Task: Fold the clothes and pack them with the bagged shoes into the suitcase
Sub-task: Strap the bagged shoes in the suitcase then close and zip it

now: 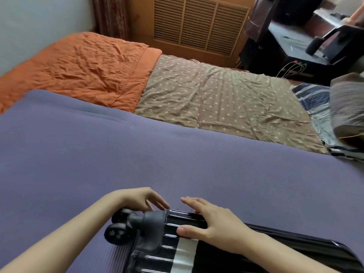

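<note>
A black ribbed hard-shell suitcase [197, 257] lies closed on a purple mat [177, 158] at the bottom of the view, its wheels [116, 231] pointing left. My right hand [214, 225] rests flat on the suitcase's far end, fingers straight. My left hand [141, 198] hovers just past the wheels with relaxed, spread fingers and holds nothing. A strip of white tape [183, 255] crosses the shell. No clothes or bagged shoes are in view.
The mat lies on a bed with an orange quilt [78, 66] at the back left and a star-patterned sheet [226, 103] to the right. A striped cloth and a pillow [346, 107] lie at the right edge. A louvred wooden panel [197, 22] stands behind.
</note>
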### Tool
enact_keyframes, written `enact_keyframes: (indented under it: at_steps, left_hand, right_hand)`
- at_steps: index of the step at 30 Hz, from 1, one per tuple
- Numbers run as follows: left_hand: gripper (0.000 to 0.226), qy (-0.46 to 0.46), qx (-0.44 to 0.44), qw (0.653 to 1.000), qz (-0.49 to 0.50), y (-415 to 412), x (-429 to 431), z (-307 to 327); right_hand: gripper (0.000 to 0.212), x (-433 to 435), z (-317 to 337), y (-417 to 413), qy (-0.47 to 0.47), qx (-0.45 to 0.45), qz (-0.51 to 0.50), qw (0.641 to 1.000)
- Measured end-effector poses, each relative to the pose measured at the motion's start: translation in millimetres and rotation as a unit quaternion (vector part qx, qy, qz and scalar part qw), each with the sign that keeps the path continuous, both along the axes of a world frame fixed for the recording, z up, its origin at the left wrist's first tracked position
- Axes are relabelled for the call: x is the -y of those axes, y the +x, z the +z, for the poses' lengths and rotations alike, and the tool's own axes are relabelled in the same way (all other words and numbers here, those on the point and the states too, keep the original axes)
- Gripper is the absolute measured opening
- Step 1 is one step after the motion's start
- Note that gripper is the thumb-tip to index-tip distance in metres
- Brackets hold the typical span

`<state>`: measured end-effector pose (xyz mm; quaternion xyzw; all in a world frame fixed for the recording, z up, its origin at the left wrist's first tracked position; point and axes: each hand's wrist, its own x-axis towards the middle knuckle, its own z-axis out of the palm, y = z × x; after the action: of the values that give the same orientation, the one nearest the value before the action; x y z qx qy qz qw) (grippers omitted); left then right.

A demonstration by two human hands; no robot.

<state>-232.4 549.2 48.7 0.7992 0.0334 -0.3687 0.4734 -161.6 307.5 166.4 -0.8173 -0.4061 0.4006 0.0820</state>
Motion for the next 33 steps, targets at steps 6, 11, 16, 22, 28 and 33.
enact_keyframes:
  at_steps: [6, 11, 16, 22, 28, 33]
  left_hand:
    - [0.053, -0.023, 0.012, 1.000, -0.008, 3.1, 0.5, -1.1]
    - [0.059, -0.048, 0.062, 0.997, -0.007, 20.6, 22.3, 12.6]
    - [0.040, -0.013, 0.105, 0.993, -0.054, 32.8, 36.9, 18.7]
    - [0.030, 0.020, 0.112, 0.992, -0.047, 37.4, 40.8, 12.8]
    - [0.035, 0.046, 0.119, 0.988, -0.085, 36.7, 38.8, 10.8]
    - [0.022, 0.076, 0.140, 0.984, -0.084, 40.6, 39.8, 13.3]
  right_hand:
    - [0.087, -3.3, -0.2, 4.1, -0.012, -0.035, -0.011, 0.999]
    - [0.086, -2.4, -1.6, 5.8, -0.015, -0.035, -0.001, 0.999]
    - [0.081, 0.8, 2.9, 5.7, 0.001, -0.035, -0.007, 0.999]
    - [0.083, 3.5, 3.4, 4.1, -0.005, -0.014, -0.006, 1.000]
    - [0.081, 2.6, 3.5, 2.4, -0.009, -0.003, 0.002, 1.000]
    - [0.080, 2.1, 0.9, 1.0, -0.014, 0.009, 0.006, 1.000]
